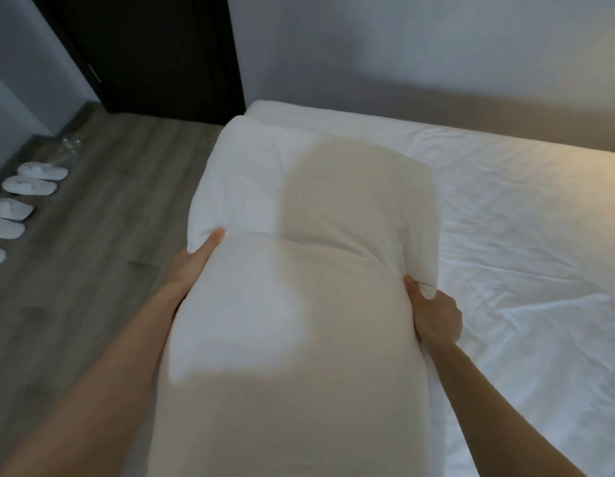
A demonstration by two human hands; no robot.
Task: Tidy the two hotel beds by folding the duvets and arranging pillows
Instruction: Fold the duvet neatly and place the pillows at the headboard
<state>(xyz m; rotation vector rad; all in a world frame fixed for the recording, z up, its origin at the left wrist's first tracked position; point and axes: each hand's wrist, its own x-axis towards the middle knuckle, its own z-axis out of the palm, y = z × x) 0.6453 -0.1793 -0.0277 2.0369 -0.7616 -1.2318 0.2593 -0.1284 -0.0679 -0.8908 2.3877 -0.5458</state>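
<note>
White slippers (30, 185) lie in a row on the grey wood-plank floor (103, 208), close along the foot of a pale wall (20, 98). Crumpled clear plastic (67, 146) sits just beyond them. A dark door (154, 53) stands behind.

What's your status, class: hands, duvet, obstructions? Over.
Left hand, right hand grip folded duvet by its sides. Duvet over bed edge. Slippers on floor, apart from bed.

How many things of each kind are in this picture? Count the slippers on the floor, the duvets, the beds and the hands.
White slippers: 5 (perhaps a sixth, cut off at the left edge)
Folded duvet: 1
Bed: 1
Hands: 2, left hand and right hand
Total: 9
</note>
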